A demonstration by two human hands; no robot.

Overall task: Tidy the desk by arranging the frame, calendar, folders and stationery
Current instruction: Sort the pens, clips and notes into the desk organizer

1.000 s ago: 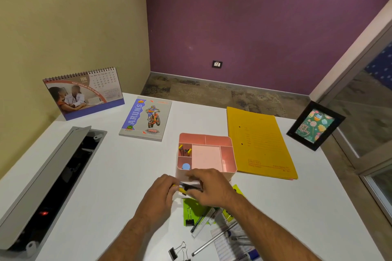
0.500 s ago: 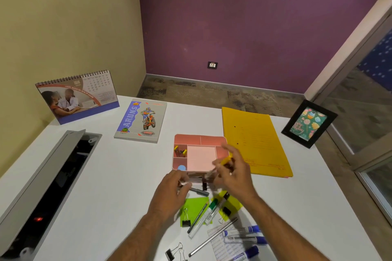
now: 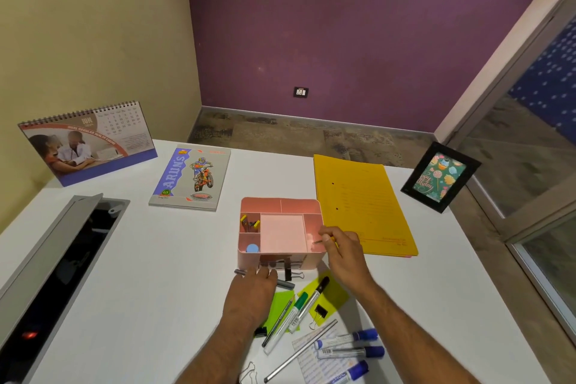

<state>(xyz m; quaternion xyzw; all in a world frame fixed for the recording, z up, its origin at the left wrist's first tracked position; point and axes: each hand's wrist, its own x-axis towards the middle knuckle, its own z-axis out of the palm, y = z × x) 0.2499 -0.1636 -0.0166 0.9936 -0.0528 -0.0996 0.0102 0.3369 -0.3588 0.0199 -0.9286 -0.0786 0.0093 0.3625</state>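
Note:
A pink desk organizer (image 3: 280, 206) stands mid-desk, with yellow binder clips (image 3: 249, 224) in one small compartment and a blue round piece (image 3: 252, 248) in another. My right hand (image 3: 341, 254) hovers at the organizer's right compartment, pinching a small yellow binder clip (image 3: 333, 240). My left hand (image 3: 249, 293) rests palm-down in front of the organizer, over a grey pen (image 3: 285, 284). Markers (image 3: 307, 305), blue-capped pens (image 3: 346, 338), black binder clips (image 3: 320, 311) and green sticky notes (image 3: 280, 302) lie near my arms.
A desk calendar (image 3: 87, 142) stands far left, a notebook (image 3: 191, 178) beside it. A yellow folder (image 3: 361, 206) lies right of the organizer, and a black photo frame (image 3: 439, 178) stands at the far right edge. An open cable tray (image 3: 53, 277) is set into the desk's left.
My right hand has lifted a yellow binder clip from in front of the organizer to its right compartment. My left hand has let go and settled flat near the grey pen.

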